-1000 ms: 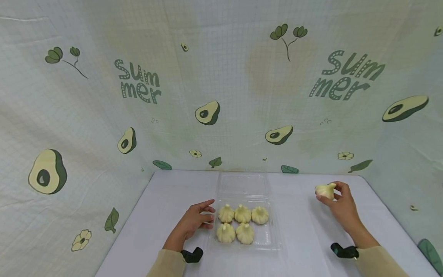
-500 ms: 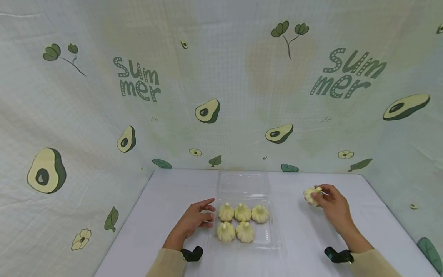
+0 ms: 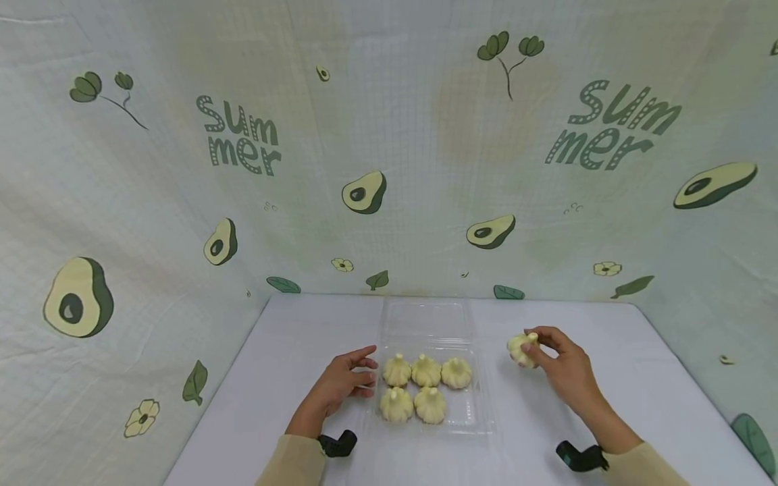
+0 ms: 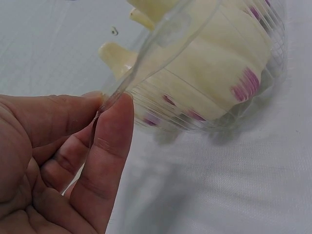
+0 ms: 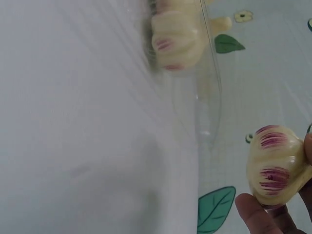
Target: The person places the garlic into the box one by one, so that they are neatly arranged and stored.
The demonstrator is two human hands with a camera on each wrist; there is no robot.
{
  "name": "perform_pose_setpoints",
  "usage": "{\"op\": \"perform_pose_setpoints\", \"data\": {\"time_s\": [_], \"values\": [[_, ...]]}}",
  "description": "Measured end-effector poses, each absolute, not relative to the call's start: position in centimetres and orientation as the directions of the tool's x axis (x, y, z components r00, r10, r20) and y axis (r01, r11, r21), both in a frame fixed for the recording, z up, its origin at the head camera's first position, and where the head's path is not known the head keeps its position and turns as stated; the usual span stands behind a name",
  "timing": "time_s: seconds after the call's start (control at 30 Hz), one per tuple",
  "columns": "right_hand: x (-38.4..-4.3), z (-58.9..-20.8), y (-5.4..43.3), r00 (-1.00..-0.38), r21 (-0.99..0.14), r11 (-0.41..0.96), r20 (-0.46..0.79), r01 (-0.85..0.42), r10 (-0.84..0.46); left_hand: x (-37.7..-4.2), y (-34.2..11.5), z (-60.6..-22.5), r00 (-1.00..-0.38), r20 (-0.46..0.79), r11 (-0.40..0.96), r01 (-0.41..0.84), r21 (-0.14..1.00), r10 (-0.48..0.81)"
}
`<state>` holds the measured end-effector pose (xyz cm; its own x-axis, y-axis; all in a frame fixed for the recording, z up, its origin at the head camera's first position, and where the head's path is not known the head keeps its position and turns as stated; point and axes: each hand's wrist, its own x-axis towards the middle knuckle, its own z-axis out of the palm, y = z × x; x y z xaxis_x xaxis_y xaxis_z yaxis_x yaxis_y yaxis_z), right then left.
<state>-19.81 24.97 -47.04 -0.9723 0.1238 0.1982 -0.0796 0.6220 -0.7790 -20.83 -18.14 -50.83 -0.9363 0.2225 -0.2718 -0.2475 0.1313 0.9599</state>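
A clear plastic clamshell box (image 3: 471, 420) lies with its lid folded back, several garlic bulbs (image 3: 427, 372) sitting stem-up in its tray. The front right part of the tray holds no bulb. At the box's left edge is my left hand (image 3: 342, 385); in the left wrist view its thumb and finger pinch the thin plastic rim (image 4: 127, 84). My right hand (image 3: 568, 370) holds one garlic bulb (image 3: 521, 349) by its stem side, to the right of the box. Purple streaks mark this bulb (image 5: 274, 165) in the right wrist view.
The box's clear lid (image 3: 425, 320) lies toward the back of the white table (image 3: 316, 324). Behind and beside the table hangs a cloth (image 3: 419, 135) printed with avocados and leaves. Each wrist carries a black camera (image 3: 338, 444).
My right hand has moved left with its garlic bulb, closer to the box. The left hand stays at the box's left edge, and the bulbs in the tray have not moved.
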Motion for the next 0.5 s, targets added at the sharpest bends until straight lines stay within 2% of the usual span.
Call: {"op": "perform_pose_setpoints", "data": {"time_s": [0.5], "values": [[-18.5, -46.7, 21.0, -0.979, -0.773, 0.621, 0.200, -0.129, 0.045, -20.9, -18.3, -51.0, -0.936, -0.267, 0.118, -0.245, 0.962, 0.229]]}}
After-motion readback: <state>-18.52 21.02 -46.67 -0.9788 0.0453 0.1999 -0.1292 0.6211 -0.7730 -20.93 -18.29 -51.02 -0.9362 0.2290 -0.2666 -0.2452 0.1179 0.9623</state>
